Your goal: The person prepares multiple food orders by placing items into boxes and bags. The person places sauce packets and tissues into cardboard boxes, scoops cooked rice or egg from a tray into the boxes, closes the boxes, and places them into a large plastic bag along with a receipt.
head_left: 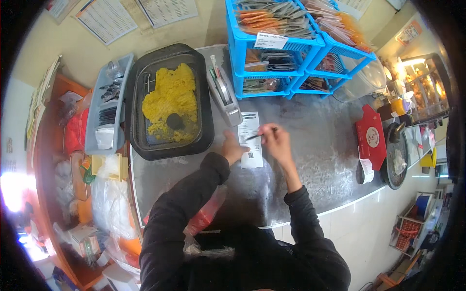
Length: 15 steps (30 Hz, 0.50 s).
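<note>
A long printed paper slip (256, 158) lies on the grey metal counter before me. My left hand (233, 148) rests at the slip's left edge, fingers apart, pressing on it. Above the slip, my right hand (275, 142) grips a dark pen (253, 137), its tip over the printed lines; the hand is slightly blurred. A grey tape dispenser (230, 109) stands just beyond the slip's upper end. Left of it sits a black tray (207, 132) holding crumbly yellow food (171, 94) and a dark round object.
Blue plastic racks (238, 62) of small packets stand at the back. A red box (371, 136) and a stone mortar (391, 178) sit at the right. A light-blue tray (90, 134) of cutlery is at the left. A red plastic packet (206, 214) lies by my left forearm.
</note>
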Tool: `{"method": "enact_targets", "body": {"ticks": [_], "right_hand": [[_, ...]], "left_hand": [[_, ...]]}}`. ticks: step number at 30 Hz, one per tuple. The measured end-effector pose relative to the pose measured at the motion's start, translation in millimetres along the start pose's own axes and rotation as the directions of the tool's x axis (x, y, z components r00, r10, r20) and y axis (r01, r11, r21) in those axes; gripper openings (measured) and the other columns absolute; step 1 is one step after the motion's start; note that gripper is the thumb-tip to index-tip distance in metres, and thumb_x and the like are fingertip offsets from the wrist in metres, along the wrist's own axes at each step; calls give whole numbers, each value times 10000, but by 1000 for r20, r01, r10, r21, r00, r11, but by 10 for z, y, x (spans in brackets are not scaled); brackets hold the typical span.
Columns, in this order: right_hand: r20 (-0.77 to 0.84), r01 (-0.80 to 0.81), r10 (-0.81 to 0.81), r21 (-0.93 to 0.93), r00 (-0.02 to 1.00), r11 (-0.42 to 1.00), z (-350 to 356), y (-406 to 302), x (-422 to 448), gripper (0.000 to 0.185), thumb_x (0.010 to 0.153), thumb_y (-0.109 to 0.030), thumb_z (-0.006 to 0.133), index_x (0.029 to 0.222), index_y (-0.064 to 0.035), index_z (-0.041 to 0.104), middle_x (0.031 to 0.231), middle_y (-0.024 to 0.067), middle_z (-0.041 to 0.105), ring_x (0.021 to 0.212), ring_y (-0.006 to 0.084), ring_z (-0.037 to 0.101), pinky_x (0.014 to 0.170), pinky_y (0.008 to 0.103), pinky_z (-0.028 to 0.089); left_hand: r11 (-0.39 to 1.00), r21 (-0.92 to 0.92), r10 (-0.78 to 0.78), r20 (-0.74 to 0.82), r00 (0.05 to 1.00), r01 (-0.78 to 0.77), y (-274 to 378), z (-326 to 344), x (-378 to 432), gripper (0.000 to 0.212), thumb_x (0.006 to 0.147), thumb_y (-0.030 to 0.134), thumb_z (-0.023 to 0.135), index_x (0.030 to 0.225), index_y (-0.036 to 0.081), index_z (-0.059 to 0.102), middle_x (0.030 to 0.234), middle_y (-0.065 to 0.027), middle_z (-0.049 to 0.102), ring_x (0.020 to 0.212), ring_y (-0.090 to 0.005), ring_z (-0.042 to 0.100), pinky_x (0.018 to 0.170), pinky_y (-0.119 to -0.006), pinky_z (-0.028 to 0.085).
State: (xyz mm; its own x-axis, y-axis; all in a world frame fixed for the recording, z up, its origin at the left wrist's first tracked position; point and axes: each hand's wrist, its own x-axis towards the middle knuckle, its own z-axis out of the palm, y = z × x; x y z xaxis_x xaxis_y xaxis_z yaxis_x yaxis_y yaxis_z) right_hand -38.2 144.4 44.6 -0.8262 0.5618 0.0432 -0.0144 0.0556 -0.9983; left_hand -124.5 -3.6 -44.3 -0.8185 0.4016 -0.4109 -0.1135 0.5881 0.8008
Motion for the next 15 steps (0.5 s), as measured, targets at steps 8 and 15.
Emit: {"method": "enact_targets", "body": {"ticks": [8, 15], "right_hand": [[132, 269, -241, -275, 962, 923, 27, 141, 50, 174, 956, -144, 540, 930, 4, 628, 822, 108, 668, 661, 125, 645, 582, 266, 498], [55, 353, -350, -74, 935, 933, 829, -937, 628, 284, 997, -217, 458, 895, 10, 594, 779, 106, 638, 649, 200, 639, 614, 301, 495]], "left_hand": [[995, -87, -42, 68, 997, 48, 99, -17, -51, 731, 660, 18, 811, 1116, 55, 240, 1097, -218, 516, 887, -298, 649, 539, -398, 598], [922, -306, -77, 455, 887, 237, 272, -90, -424, 683, 688, -12, 717, 1210, 16, 276, 1061, -188, 547, 886, -264, 624, 698, -360, 555]]}}
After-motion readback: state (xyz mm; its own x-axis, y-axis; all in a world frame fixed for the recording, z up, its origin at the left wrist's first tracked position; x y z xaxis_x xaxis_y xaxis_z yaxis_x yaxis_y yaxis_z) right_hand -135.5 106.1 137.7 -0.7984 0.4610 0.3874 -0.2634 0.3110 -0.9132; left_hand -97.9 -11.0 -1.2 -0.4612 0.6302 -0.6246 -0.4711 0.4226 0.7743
